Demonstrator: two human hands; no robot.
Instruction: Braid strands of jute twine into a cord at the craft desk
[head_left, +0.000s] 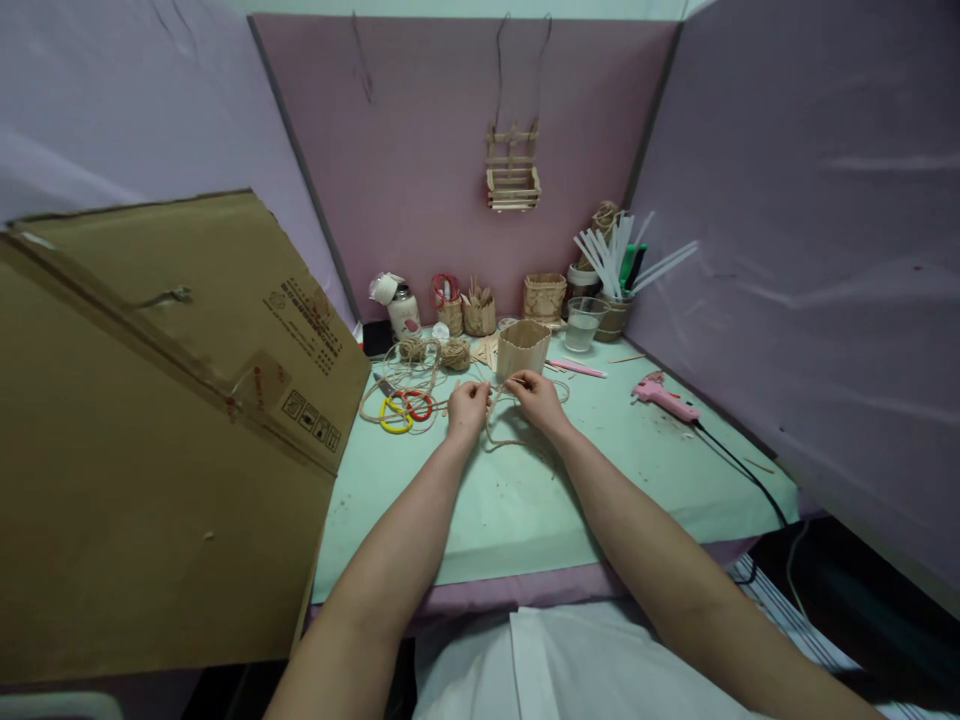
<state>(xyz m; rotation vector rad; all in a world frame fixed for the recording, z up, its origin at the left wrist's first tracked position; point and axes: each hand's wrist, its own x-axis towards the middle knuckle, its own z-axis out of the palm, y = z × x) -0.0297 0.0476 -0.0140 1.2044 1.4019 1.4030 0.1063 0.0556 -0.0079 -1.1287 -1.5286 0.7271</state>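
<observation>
My left hand (469, 408) and my right hand (535, 396) are side by side over the middle of the table, fingers pinched on a strand of jute twine (504, 442). A loop of the twine droops onto the cloth between them. Just behind my right hand stands a wooden-stick cup (523, 350), its open top facing up. Left of my left hand lie scissors (397, 410) with one yellow and one red handle, among loose twine. Two small twine balls (455, 353) rest behind them.
A large cardboard sheet (187, 430) leans at the left. On the right lies a pink glue gun (666, 400) with a black cord. A clear cup of liquid (583, 325), a pink pen (577, 369) and a holder of glue sticks (613, 316) are at the back right.
</observation>
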